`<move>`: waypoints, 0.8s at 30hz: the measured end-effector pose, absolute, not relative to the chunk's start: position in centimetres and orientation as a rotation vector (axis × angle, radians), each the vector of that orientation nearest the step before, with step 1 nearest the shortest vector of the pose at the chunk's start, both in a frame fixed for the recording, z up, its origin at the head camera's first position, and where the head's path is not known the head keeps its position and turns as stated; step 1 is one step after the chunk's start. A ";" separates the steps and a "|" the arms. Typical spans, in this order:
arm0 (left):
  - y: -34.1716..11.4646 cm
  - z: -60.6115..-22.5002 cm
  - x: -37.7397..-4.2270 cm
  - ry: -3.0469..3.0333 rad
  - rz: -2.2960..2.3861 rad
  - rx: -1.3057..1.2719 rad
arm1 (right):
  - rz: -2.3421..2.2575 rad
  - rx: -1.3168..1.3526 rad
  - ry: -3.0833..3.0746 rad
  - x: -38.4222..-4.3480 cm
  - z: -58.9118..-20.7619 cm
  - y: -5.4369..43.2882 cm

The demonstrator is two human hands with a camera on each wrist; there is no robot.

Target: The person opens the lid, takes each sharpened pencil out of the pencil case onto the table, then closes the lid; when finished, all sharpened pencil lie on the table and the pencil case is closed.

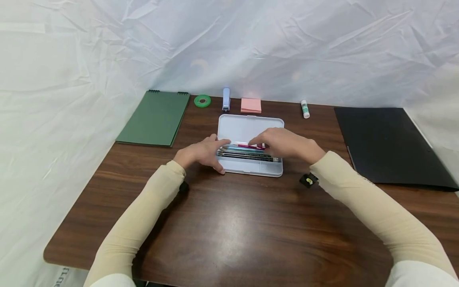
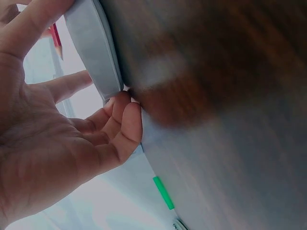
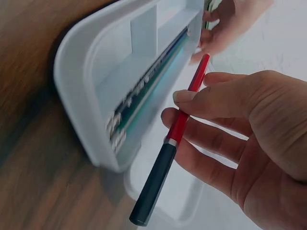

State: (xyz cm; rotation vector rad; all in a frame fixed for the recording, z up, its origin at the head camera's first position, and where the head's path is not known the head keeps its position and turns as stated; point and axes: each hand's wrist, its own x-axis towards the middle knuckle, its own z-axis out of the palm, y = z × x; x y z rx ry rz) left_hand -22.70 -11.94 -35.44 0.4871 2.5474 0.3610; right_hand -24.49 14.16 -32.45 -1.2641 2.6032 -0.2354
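Note:
An open white pencil case (image 1: 238,165) lies on the table, its lid (image 1: 247,126) tipped back toward the wall. My left hand (image 1: 204,152) grips the case's left end, thumb at the front corner and index finger reaching near the lid's hinge side. Several dark and teal pencils (image 3: 148,79) lie lengthwise inside the tray. Over the case's right half, my right hand (image 1: 287,142) pinches a red pencil (image 3: 179,125) between thumb and fingers. That pencil has a silver ring and a dark end section, and its sharpened tip points left, close over the other pencils.
Behind the case stand a green tape roll (image 1: 202,101), a pale blue stapler (image 1: 226,99), pink sticky notes (image 1: 251,105) and a glue stick (image 1: 305,109). A green spiral pad (image 1: 154,119) lies at left, a black folder (image 1: 391,143) at right. White sheeting (image 1: 251,48) rises behind the table.

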 end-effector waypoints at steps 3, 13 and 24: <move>-11.9 -35.5 -22.6 2.544 0.362 0.486 | -0.235 -1.236 2.615 -24.4 -32.0 15.4; -11.9 -35.4 -22.6 2.540 0.357 0.489 | -0.230 -1.145 2.675 -23.6 -31.1 20.0; -11.8 -35.4 -22.4 2.539 0.368 0.482 | -0.261 -1.047 2.701 -22.7 -30.8 25.0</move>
